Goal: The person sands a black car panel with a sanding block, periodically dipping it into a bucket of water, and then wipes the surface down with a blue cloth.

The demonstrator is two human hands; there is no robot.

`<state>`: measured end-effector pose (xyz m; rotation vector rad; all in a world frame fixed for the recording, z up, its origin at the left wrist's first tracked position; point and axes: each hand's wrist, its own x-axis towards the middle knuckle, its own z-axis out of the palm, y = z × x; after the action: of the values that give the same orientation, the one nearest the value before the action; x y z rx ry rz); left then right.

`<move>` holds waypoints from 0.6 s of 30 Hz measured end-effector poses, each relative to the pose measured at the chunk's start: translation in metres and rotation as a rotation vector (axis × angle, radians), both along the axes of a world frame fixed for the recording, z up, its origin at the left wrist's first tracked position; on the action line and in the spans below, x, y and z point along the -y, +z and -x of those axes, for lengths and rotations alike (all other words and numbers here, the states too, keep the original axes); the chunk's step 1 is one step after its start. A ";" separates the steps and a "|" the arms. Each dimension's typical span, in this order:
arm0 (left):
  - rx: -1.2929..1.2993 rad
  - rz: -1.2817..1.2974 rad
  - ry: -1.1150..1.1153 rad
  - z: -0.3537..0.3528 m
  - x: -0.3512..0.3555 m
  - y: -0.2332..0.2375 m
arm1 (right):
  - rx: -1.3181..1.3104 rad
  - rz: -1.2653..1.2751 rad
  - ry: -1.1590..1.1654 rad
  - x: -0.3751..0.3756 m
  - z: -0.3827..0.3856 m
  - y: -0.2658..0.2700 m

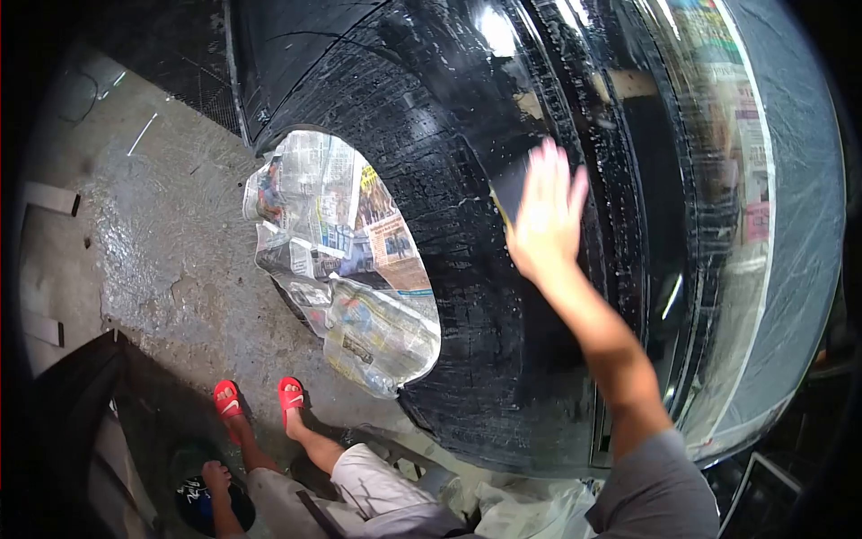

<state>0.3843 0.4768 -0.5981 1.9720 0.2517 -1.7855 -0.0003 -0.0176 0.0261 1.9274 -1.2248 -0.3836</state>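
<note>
My right hand (549,211) lies with its fingers stretched over a dark sanding sheet (510,190), pressing it on the wet black car panel (467,269). Part of the sheet sticks out on the hand's left, with a thin yellowish edge; my right thumb is hidden. Down at the lower left, my left hand (215,474) hangs with curled fingers, apart from the car. Whatever it may hold is hidden. A dark round tub (193,508) with pale markings appears below and beside it.
Newspaper (359,242) covers the rounded wheel opening. More newspaper and clear plastic (790,207) cover the car's right side. The concrete floor (171,242) is wet. My feet wear red slides (291,393). Crumpled plastic (521,508) lies near my body.
</note>
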 end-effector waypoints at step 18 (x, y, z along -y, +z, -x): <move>0.313 0.333 -0.246 0.001 -0.003 -0.028 | -0.032 -0.355 0.031 -0.066 0.010 -0.017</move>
<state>0.3829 0.4793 -0.6257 2.0595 -0.3800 -1.5036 -0.0102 0.0484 0.0086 2.2261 -1.1631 -0.6494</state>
